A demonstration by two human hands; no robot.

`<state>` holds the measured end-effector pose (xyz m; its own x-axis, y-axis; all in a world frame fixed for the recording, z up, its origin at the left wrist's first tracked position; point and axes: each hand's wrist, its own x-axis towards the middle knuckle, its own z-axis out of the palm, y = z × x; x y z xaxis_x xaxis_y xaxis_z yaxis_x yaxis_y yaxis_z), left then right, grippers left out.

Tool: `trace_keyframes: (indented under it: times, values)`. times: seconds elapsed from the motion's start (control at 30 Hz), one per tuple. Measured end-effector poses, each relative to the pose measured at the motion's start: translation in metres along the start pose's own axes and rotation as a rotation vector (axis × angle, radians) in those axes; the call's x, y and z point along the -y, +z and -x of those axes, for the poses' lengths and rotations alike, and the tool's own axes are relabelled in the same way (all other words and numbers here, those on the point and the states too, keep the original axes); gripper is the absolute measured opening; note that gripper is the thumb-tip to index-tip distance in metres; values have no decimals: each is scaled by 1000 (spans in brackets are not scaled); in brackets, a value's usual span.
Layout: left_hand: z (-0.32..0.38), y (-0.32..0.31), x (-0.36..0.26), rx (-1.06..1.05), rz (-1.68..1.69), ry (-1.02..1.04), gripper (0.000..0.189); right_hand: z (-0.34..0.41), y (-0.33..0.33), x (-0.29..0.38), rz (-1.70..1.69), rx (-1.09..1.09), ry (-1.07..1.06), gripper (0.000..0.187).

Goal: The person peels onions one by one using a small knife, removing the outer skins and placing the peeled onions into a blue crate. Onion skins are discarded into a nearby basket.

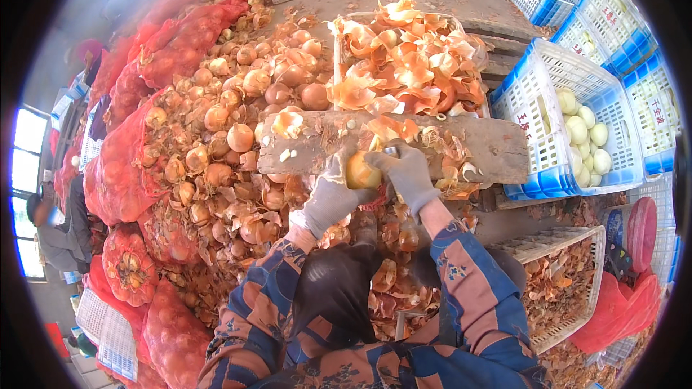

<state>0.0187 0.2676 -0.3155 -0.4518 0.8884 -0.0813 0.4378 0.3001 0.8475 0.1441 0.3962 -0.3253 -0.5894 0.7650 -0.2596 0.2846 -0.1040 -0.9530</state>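
Note:
My left hand (335,192), in a grey work glove, grips a yellow-brown onion (361,170) from the left and below. The gloved right hand (405,175) presses against the onion's right side with its thumb. A small shiny metal piece (390,150) shows at the right hand's fingers; whether it is a blade or a band is unclear. Both hands are at the near edge of a worn wooden plank (335,135), strewn with onion skins and trimmings. Beyond the plank, a crate (338,56) overflows with loose onion skins (411,62).
Unpeeled onions (238,135) are heaped left, beside red mesh sacks (121,178). Peeled onions (584,129) lie in a blue-and-white plastic crate (532,92) at right. A skin-filled crate (597,281) stands lower right. Another person (62,232) sits at far left.

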Motion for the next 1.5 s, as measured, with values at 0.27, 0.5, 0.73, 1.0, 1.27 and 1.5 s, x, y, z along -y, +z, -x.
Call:
trace_keyframes:
  times: [0.27,0.5,0.73,1.0,1.27,1.5]
  values:
    - [-8,6,4,-53,335,-154,87,-25,0,25,-341,88,66,15]
    - [3,-18,-24,-34,876,-167,76,-24,-57,55,-111,-279,-18,13]
    - [27,-42,-90,33,1246,-70,75,65,-37,58,-249,-29,-138,36]
    - [53,-9,-111,57,1456,-111,62,103,-49,69,303,1,-565,39]
    - [40,-10,-96,-219,1334,-42,77,100,-54,59,645,5,-707,36]
    - [42,-15,-93,-329,1202,-60,73,96,-50,53,597,111,-663,33]
